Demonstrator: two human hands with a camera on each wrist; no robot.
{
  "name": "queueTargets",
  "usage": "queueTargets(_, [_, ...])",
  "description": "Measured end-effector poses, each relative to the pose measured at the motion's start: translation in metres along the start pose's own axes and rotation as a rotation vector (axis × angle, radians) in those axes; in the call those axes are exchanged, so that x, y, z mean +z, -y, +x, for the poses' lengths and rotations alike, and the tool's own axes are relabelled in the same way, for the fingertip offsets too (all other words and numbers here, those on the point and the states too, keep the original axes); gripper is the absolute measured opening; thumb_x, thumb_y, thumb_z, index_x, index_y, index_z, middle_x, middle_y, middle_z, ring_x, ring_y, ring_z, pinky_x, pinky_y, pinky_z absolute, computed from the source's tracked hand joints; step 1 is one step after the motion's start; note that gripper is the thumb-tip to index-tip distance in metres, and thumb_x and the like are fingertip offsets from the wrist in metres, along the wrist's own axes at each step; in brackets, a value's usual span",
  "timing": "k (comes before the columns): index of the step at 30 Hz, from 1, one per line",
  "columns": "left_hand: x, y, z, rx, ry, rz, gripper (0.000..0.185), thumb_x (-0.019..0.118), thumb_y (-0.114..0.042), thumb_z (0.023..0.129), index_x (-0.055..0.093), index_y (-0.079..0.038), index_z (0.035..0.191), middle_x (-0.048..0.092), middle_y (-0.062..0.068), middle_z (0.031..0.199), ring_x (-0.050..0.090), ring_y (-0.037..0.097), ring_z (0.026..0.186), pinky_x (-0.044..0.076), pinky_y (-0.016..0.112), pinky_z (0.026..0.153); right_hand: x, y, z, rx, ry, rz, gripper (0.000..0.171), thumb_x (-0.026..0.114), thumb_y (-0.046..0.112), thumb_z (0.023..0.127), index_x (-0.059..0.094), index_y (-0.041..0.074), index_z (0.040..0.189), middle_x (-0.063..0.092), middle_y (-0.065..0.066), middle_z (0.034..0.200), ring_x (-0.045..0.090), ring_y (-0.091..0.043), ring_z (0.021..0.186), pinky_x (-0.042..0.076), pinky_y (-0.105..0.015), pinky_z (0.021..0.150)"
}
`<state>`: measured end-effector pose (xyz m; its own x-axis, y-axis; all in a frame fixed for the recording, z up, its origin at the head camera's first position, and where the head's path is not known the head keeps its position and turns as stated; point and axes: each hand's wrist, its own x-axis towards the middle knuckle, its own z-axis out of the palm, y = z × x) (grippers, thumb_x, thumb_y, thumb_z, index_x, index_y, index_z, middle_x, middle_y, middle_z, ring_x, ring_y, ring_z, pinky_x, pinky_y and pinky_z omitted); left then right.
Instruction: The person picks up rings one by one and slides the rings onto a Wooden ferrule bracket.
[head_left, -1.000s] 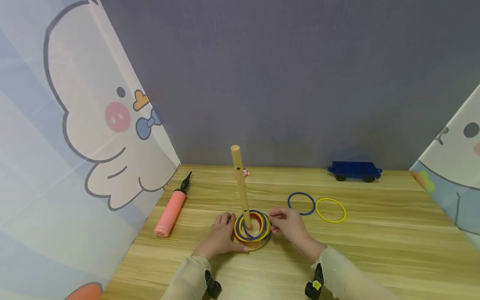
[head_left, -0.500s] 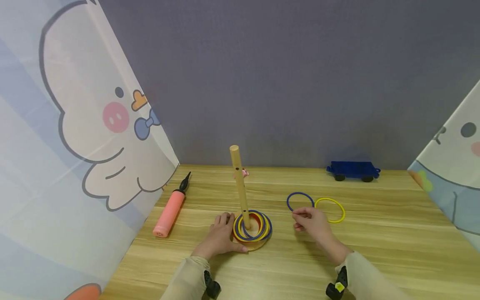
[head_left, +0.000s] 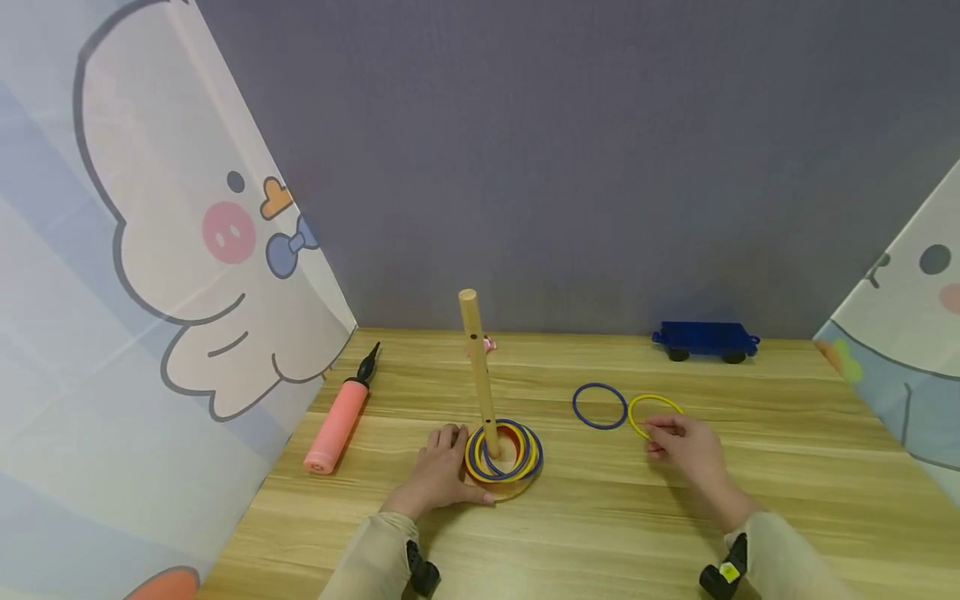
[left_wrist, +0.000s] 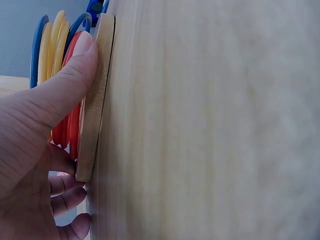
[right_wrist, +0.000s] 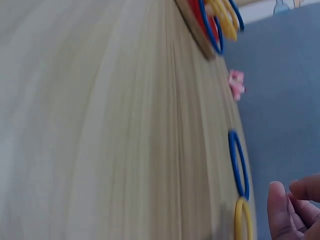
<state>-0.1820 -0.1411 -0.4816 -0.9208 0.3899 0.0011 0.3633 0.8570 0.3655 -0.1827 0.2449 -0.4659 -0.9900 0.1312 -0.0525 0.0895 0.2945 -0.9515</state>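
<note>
Left hand (head_left: 438,475) resting against round wooden base (left_wrist: 95,100) of upright peg (head_left: 477,367), thumb pressed to its edge, stacked rings (head_left: 502,452) around peg. Right hand (head_left: 686,450) at loose yellow ring (head_left: 654,414) on table (head_left: 787,467), fingers curled at its near rim; actual pinch unclear. Blue ring (head_left: 599,406) just beside.

Left hand (head_left: 438,473) flat, palm down, thumb (left_wrist: 65,82) extended, fingers relaxed; right hand (head_left: 686,450) extended forward, fingers loosely curled, fingertips (right_wrist: 280,200) together; both forearms sleeved.
</note>
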Motion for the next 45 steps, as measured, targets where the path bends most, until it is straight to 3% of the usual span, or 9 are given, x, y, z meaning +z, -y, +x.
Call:
queueTargets(10, [-0.001, -0.001, 0.000, 0.000, 0.021, 0.003, 0.122, 0.078, -0.068, 0.064, 0.031, 0.006, 0.149, 0.034, 0.023, 0.143, 0.028, 0.041, 0.132, 0.033, 0.059, 0.101, -0.031, -0.021, 0.011, 0.061, -0.094, -0.107, 0.030, 0.059, 0.005, 0.095, 0.058, -0.016, 0.116, 0.069, -0.010, 0.082, 0.065, -0.014, 0.063, 0.055, -0.030, 0.057])
queueTargets(16, [-0.002, -0.003, -0.001, 0.012, 0.019, -0.002, 0.122, 0.079, -0.067, 0.064, 0.032, 0.007, 0.148, 0.035, 0.023, 0.142, 0.029, 0.041, 0.131, 0.032, 0.059, 0.100, -0.041, -0.030, 0.013, 0.050, -0.112, -0.190, 0.028, 0.062, 0.003, 0.092, 0.058, -0.018, 0.111, 0.069, -0.010, 0.077, 0.064, -0.015, 0.059, 0.054, -0.029, 0.053])
queueTargets(22, [-0.002, -0.003, 0.000, 0.000, 0.026, -0.006, 0.122, 0.079, -0.067, 0.064, 0.031, 0.006, 0.149, 0.034, 0.022, 0.143, 0.028, 0.040, 0.132, 0.031, 0.059, 0.100, -0.046, -0.034, 0.012, 0.074, -0.093, -0.273, 0.027, 0.065, 0.004, 0.089, 0.059, -0.016, 0.105, 0.068, -0.007, 0.073, 0.063, -0.015, 0.060, 0.053, -0.029, 0.053])
queueTargets(32, [-0.003, -0.004, 0.000, -0.009, 0.030, -0.014, 0.121, 0.079, -0.066, 0.064, 0.031, 0.006, 0.149, 0.034, 0.023, 0.143, 0.027, 0.040, 0.132, 0.030, 0.058, 0.102, -0.050, -0.027, 0.018, 0.117, -0.054, -0.433, 0.038, 0.069, 0.025, 0.090, 0.061, -0.011, 0.100, 0.065, -0.002, 0.064, 0.061, -0.016, 0.057, 0.046, -0.030, 0.056])
queueTargets(39, [-0.004, -0.005, -0.002, -0.001, 0.017, -0.011, 0.121, 0.081, -0.065, 0.063, 0.033, 0.007, 0.148, 0.037, 0.023, 0.141, 0.032, 0.039, 0.128, 0.033, 0.057, 0.100, -0.049, -0.027, 0.020, 0.117, -0.012, -0.430, 0.025, 0.064, 0.012, 0.090, 0.064, -0.012, 0.097, 0.066, -0.004, 0.065, 0.062, -0.016, 0.057, 0.052, -0.033, 0.053])
queueTargets(45, [-0.003, -0.003, -0.002, -0.015, 0.006, -0.008, 0.123, 0.082, -0.065, 0.061, 0.033, 0.007, 0.148, 0.037, 0.023, 0.141, 0.031, 0.040, 0.129, 0.033, 0.059, 0.100, -0.049, -0.021, 0.016, 0.064, 0.016, -0.498, 0.013, 0.063, 0.008, 0.080, 0.071, -0.003, 0.079, 0.063, -0.002, 0.060, 0.058, -0.017, 0.054, 0.046, -0.033, 0.053])
